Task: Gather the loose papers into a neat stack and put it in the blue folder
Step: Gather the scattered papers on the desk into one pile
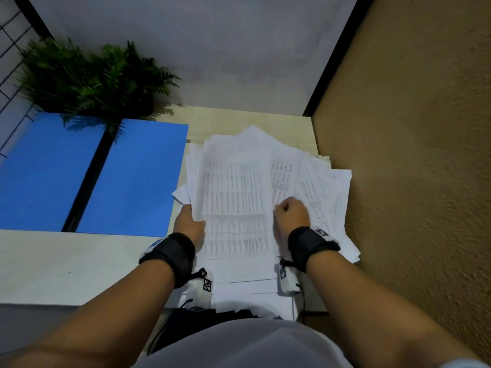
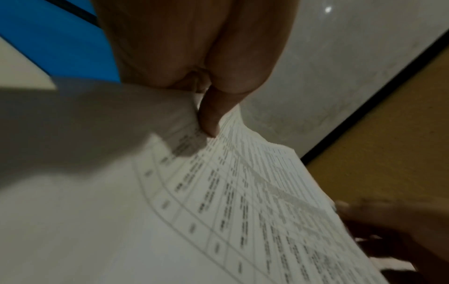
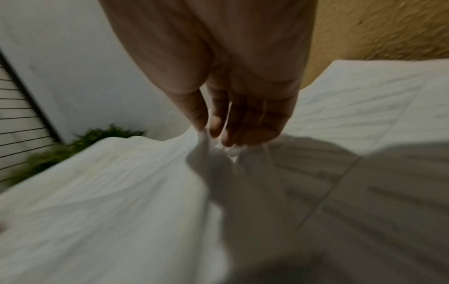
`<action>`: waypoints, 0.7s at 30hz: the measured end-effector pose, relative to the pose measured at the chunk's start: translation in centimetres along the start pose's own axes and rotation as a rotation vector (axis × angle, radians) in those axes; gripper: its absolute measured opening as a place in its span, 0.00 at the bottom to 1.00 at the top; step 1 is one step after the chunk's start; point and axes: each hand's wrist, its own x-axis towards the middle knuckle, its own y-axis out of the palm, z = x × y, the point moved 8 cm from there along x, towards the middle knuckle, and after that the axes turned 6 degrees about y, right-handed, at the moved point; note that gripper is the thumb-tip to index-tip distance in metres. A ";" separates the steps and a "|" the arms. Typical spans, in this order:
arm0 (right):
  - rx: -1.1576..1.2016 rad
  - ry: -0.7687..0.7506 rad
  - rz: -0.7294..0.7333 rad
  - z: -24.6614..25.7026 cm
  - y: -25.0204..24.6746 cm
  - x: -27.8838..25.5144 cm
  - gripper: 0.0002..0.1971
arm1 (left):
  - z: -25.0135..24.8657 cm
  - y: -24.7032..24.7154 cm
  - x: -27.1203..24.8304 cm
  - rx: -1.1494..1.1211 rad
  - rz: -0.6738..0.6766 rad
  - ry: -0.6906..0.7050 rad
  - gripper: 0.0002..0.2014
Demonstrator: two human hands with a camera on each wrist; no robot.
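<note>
A fanned pile of printed white papers (image 1: 239,192) lies on the pale table, right of centre. My left hand (image 1: 190,220) grips the pile's left edge, thumb on top (image 2: 209,117) and fingers hidden beneath the sheets. My right hand (image 1: 291,211) pinches the sheets (image 3: 136,182) at the pile's right side, thumb and fingers closed on a raised fold (image 3: 206,134). The blue folder (image 1: 90,171) lies open and flat to the left, with a black spine down its middle. More sheets (image 1: 334,189) spread out to the right under my right hand.
A green fern plant (image 1: 90,75) stands behind the folder, overhanging its far edge. A wire grid (image 1: 10,62) is at far left. A rough ochre wall (image 1: 411,155) borders the table's right side, close to the papers. White wall lies behind.
</note>
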 end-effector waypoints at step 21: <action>0.129 0.086 0.189 -5.8 -0.8 3.5 0.12 | -1.6 4.9 4.9 0.098 0.270 -0.061 0.27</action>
